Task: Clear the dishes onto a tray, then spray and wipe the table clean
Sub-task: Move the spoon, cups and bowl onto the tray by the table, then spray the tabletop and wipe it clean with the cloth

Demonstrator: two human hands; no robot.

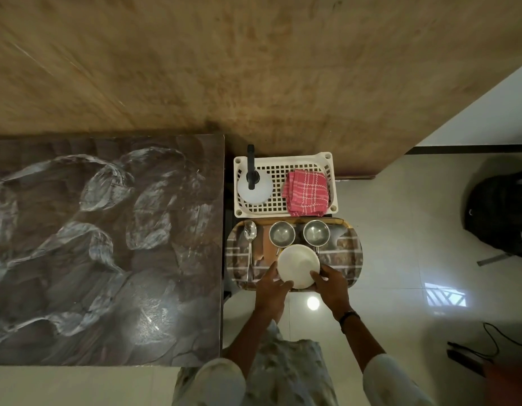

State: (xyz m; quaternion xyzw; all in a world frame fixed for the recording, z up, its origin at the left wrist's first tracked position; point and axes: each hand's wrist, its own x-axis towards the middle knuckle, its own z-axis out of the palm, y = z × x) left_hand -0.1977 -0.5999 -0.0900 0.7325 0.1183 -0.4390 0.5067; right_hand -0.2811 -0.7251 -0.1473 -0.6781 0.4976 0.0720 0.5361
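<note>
White bowl held by my left hand and right hand, both gripping its rim, over the tray, likely for steady lowering beside its spoon.

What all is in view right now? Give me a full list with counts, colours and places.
table: 1, dark marbled brown, left
tray: 1, brick-patterned, right of table
plate: 1, white, on tray
steel bowls: 2, silver, tray's far side
spoon: 1, silver, tray's left
basket: 1, white, beyond tray
spray bottle: 1, white with black nozzle, in basket
cloth: 1, red checked, in basket
backpack: 1, black, floor, right
left hand, right hand: holding plate
</note>
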